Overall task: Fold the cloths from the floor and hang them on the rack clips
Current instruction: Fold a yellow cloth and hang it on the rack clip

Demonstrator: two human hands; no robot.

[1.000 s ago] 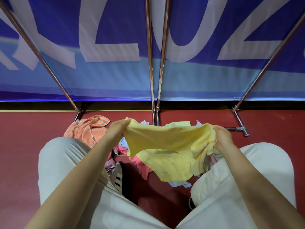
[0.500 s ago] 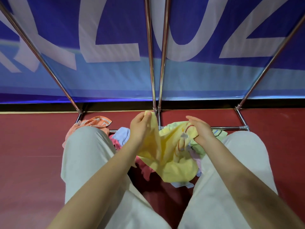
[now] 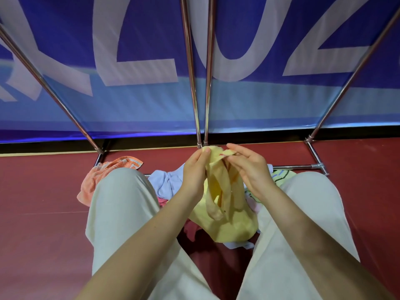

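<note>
Between knees — left hand [image 3: 194, 172], right hand [image 3: 249, 167] pinch yellow cloth [image 3: 227, 213] top, grip narrow.

Dark red floor [image 3: 43, 234] below a blue banner [image 3: 140, 40] with large pale letters, black strip along its base.

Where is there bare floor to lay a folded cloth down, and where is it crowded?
Bare red floor lies left of the orange cloth, and more right of the right knee, past the rack's base bar. Between the knees it is crowded: blue cloth, pink pieces, and the yellow cloth that the left hand and right hand pinch.
</note>
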